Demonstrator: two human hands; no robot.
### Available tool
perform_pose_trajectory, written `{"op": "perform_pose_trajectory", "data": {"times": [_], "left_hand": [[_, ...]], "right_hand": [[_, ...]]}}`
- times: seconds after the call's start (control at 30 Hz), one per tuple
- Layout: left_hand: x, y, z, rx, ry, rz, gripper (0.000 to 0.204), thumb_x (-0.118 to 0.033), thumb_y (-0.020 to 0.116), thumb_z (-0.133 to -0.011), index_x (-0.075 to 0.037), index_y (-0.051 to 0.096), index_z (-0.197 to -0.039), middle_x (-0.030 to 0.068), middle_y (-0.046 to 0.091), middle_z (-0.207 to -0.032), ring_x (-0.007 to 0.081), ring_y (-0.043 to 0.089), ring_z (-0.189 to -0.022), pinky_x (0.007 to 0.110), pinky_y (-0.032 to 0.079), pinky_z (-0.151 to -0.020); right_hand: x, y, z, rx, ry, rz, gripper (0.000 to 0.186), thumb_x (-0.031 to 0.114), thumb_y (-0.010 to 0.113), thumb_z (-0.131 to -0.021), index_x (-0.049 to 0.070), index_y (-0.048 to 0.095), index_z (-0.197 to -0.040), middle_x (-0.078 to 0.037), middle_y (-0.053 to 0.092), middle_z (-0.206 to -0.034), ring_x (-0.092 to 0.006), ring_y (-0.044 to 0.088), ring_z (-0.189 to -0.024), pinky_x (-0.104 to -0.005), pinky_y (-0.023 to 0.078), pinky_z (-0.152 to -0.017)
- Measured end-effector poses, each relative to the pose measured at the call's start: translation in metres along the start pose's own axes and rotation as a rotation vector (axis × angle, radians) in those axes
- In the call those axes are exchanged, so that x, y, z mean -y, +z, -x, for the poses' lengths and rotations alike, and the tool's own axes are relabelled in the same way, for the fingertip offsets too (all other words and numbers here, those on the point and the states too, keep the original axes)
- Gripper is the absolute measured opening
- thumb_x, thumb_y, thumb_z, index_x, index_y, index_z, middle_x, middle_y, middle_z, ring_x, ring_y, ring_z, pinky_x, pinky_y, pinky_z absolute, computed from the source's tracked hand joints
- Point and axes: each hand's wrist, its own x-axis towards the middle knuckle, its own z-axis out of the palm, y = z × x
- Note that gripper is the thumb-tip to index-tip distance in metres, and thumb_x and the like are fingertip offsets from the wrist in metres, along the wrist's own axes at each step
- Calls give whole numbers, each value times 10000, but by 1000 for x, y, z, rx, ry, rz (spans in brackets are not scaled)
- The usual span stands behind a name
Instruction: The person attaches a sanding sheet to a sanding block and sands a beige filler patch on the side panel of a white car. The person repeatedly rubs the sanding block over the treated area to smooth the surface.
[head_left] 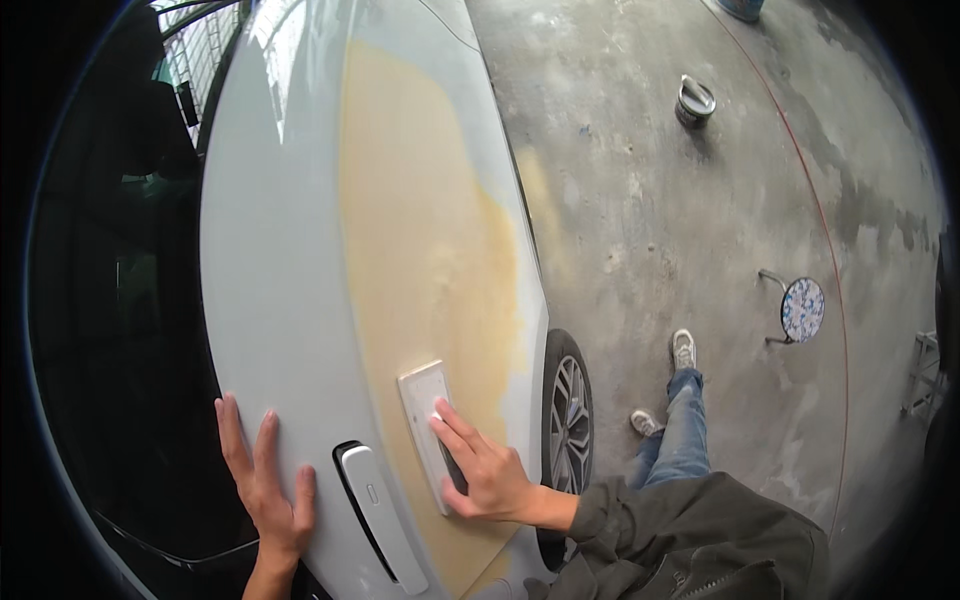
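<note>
A light grey car door fills the left and middle, with a broad yellowish, filler-like patch along it. My right hand is closed around the dark grip of a flat, pale sanding block. The block lies on the lower part of the patch, its underside hidden. My left hand rests on the door beside the dark window, fingers spread and holding nothing. Between my two hands sits the car's door handle, standing out from a dark recess.
A wheel is just right of my right hand. On the concrete floor stand an open can and a small stool with a patterned seat. A thin red line crosses the floor. My feet are beside the car.
</note>
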Motion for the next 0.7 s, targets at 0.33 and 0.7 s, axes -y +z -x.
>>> {"op": "perform_pose_trajectory", "data": {"times": [0.33, 0.7], "left_hand": [[-3, 0, -7, 4, 30, 12, 645, -216, 561, -816, -44, 469, -1430, 232, 161, -1609, 414, 154, -1494, 554, 158, -1187], [4, 5, -5, 29, 43, 19, 619, -248, 549, -855, -22, 448, -1422, 273, 168, -1587, 484, 141, -1474, 590, 169, -1165]], "right_hand": [[-86, -21, -141, -158, 195, -70, 719, 175, 589, -775, -18, 383, -1437, -251, 456, -1438, -415, 516, -1251, -446, 451, -1029], [-146, -35, -182, -170, 232, -28, 725, 220, 622, -761, -12, 412, -1415, -237, 478, -1422, -426, 573, -1146, -471, 499, -948]]}}
